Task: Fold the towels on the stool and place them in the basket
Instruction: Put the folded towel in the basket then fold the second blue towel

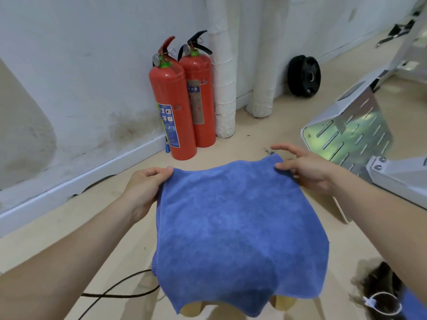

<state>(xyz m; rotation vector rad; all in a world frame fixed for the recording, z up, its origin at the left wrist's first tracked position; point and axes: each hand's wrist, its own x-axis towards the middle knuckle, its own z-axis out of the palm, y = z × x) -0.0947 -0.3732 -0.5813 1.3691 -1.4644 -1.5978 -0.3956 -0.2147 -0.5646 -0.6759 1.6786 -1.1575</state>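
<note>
A blue towel (240, 232) is spread out in front of me, its far edge lifted and its near part draped over the stool (283, 303), of which only pale wooden bits show under the hem. My left hand (144, 189) pinches the towel's far left corner. My right hand (307, 168) grips the far right corner with thumb and fingers, the other fingers spread. No basket is in view.
Two red fire extinguishers (182, 102) stand against the white wall ahead. A metal machine base (355, 137) lies to the right, a black weight plate (303, 76) beyond it. A black cable (120, 294) runs on the floor at lower left.
</note>
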